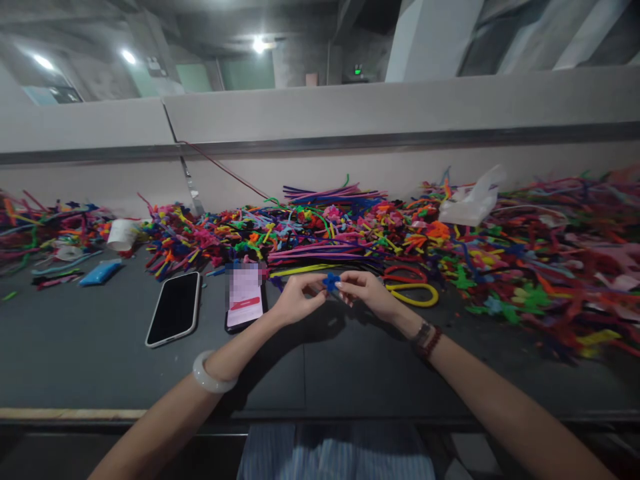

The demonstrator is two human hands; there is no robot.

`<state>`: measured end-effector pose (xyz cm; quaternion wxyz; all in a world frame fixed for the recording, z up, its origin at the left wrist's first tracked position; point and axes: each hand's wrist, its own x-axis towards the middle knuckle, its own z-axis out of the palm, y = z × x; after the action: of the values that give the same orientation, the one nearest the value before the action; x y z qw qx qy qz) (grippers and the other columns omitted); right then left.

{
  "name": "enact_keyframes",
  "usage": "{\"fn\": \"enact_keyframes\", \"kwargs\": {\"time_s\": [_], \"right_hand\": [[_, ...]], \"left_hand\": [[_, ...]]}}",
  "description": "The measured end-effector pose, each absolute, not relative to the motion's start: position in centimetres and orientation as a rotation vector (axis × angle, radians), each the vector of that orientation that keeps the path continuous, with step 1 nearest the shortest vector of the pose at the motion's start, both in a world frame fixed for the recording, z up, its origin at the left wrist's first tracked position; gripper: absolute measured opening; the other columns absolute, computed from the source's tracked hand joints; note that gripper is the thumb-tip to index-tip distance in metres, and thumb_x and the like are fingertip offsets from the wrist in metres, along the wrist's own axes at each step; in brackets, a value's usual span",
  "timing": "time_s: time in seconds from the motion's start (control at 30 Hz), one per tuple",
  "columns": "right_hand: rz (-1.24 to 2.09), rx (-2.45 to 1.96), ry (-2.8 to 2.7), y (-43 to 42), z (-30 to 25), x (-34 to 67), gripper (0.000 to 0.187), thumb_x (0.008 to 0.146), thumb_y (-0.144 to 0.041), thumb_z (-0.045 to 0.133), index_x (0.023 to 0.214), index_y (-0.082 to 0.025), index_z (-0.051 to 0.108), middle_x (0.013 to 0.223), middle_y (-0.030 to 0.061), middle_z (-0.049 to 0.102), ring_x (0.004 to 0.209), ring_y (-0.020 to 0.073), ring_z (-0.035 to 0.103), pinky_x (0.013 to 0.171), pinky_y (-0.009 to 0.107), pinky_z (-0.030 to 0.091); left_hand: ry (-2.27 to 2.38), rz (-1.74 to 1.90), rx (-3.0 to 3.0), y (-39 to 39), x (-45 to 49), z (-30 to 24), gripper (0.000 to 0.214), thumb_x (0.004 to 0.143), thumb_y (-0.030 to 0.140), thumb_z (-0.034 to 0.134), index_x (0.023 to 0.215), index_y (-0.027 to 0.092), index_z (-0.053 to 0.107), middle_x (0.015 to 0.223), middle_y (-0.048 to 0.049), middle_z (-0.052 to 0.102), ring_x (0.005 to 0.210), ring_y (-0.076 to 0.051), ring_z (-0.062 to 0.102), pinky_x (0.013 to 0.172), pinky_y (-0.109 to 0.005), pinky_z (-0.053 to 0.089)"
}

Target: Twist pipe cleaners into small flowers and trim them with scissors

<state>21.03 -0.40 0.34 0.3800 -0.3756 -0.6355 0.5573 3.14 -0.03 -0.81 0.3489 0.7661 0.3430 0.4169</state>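
Both my hands meet above the dark table [100, 353], pinching a small blue pipe-cleaner piece [331, 281] between them. My left hand [295, 298] has its fingers closed on the piece's left side; a pale bangle sits on that wrist. My right hand [367, 291] grips the right side with pinched fingers; a dark beaded bracelet is on that wrist. Just behind the hands lie a yellow pipe-cleaner loop [415, 294] and a red loop [405, 273].
A long heap of coloured pipe cleaners [350, 230] runs along the back of the table under a grey wall. Two phones lie left of my hands: one dark [174, 308], one lit [245, 297]. A white cup [121, 234], a blue packet [101, 273] and a white bag [473, 198] are there too.
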Motion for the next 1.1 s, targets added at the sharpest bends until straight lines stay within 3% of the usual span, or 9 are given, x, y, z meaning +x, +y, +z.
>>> {"fn": "enact_keyframes", "kwargs": {"time_s": [0.23,0.37,0.53,0.87,1.1], "right_hand": [[1.205,-1.071,-1.87,-0.1,1.4,21.8,0.019,0.076,-0.034,0.051,0.077,-0.015,0.055,0.062,-0.0008,0.055,0.052,0.0098,0.05,0.051,0.022,0.041],[0.633,-1.36,-2.213,1.2,3.2,25.8,0.017,0.076,-0.021,0.046,0.086,-0.016,0.059,0.081,0.0049,0.062,0.071,0.0149,0.056,0.065,0.025,0.042],[0.017,-1.879,-2.473,2.4,2.3,31.2,0.029,0.059,-0.007,0.052,0.087,-0.012,0.059,0.091,0.0129,0.06,0.086,0.0244,0.055,0.072,0.029,0.04],[0.329,-1.768,-2.396,1.9,0.2,32.8,0.035,0.06,-0.015,0.053,0.095,-0.015,0.05,0.095,0.0087,0.06,0.084,0.0192,0.057,0.069,0.023,0.041],[0.509,-1.681,-2.251,0.2,2.0,33.1,0.035,0.06,-0.043,0.064,0.082,-0.018,0.053,0.079,0.0044,0.061,0.073,0.0202,0.057,0.062,0.026,0.042]], "left_hand": [[0.906,1.097,2.045,0.3,2.8,-0.2,0.018,0.074,0.016,0.048,0.078,0.013,0.065,0.07,-0.0046,0.063,0.063,-0.012,0.057,0.057,-0.021,0.044],[0.933,1.201,2.069,0.3,2.7,0.1,0.014,0.071,0.014,0.051,0.072,0.012,0.065,0.075,-0.0051,0.06,0.066,-0.011,0.054,0.056,-0.02,0.041],[0.963,1.308,2.038,0.2,2.7,0.1,0.015,0.071,0.015,0.051,0.074,0.014,0.065,0.083,-0.0057,0.056,0.067,-0.011,0.052,0.054,-0.019,0.04],[0.987,1.37,2.023,0.5,2.5,0.0,0.013,0.072,0.016,0.052,0.076,0.015,0.064,0.085,-0.0062,0.061,0.073,-0.013,0.055,0.058,-0.02,0.041],[1.088,1.458,1.919,1.0,2.4,-0.4,0.014,0.072,0.024,0.053,0.068,0.013,0.061,0.07,-0.0036,0.06,0.061,-0.011,0.051,0.055,-0.02,0.039]]}}
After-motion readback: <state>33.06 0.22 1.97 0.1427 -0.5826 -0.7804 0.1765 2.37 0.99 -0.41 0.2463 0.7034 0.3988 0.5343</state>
